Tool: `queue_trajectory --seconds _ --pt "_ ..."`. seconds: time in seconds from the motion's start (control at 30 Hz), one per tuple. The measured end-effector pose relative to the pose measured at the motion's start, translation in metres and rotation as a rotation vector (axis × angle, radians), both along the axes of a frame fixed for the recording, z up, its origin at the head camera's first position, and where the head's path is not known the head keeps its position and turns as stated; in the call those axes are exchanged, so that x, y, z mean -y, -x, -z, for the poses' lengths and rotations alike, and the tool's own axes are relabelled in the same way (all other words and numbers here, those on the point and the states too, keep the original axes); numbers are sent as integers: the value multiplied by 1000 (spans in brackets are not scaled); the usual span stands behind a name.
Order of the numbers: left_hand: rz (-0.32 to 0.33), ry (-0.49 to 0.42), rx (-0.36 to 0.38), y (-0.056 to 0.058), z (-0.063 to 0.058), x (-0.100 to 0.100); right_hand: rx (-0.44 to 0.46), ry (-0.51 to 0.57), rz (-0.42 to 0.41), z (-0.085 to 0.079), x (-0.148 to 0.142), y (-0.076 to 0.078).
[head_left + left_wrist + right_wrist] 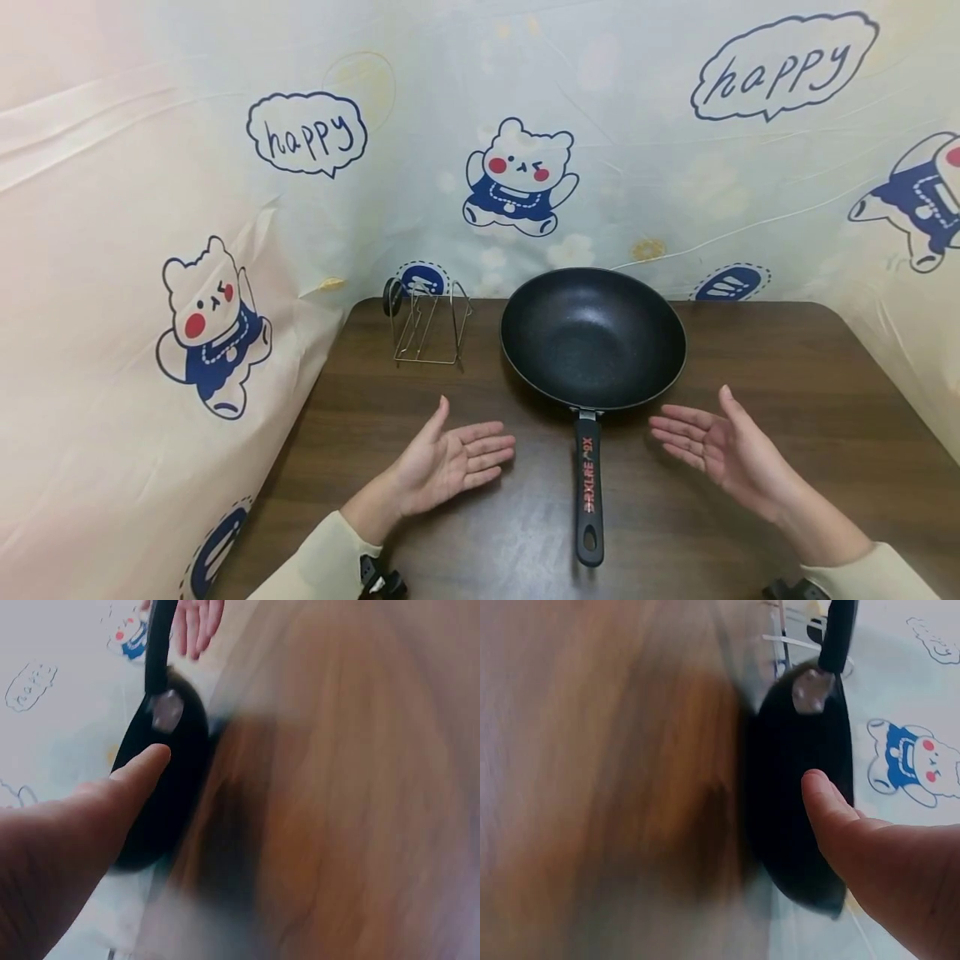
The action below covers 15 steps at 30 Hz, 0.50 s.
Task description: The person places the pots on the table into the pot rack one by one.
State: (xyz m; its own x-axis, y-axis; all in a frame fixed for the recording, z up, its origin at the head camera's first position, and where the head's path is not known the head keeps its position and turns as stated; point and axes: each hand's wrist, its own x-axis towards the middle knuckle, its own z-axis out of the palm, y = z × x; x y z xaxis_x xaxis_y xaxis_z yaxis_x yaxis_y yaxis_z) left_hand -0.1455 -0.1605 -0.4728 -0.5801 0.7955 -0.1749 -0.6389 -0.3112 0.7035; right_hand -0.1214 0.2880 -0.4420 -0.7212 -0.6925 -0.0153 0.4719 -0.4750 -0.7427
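Reads "happy" on cloth [645, 179] at ten and one from pan [592, 342]; points long axis and red-lettered handle [588, 492] to six o'clock. Grips nothing with straight-fingered left hand [446, 467] or right hand [723, 454].

"What colour is the pan [600, 342]?"
"Black inside and out, with red lettering [588, 475] along its black handle [597, 504]."
"And the table [765, 358]?"
"Brown, with streaky wood grain."
"Does the cloth [630, 58] have a pattern?"
"Yes: pale blue shading into creamy pink, printed with white bears [517, 179], red-cheeked, in navy. The wire rack [425, 362] is silvery; the sleeves [322, 562], cream."
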Motion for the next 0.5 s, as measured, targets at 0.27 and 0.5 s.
queue_trajectory --seconds 0.27,0.5 --pt "32 -14 88 -17 5 -31 111 24 -34 13 22 0" --pt "93 -7 144 -32 1 -57 170 -75 3 16 42 1"
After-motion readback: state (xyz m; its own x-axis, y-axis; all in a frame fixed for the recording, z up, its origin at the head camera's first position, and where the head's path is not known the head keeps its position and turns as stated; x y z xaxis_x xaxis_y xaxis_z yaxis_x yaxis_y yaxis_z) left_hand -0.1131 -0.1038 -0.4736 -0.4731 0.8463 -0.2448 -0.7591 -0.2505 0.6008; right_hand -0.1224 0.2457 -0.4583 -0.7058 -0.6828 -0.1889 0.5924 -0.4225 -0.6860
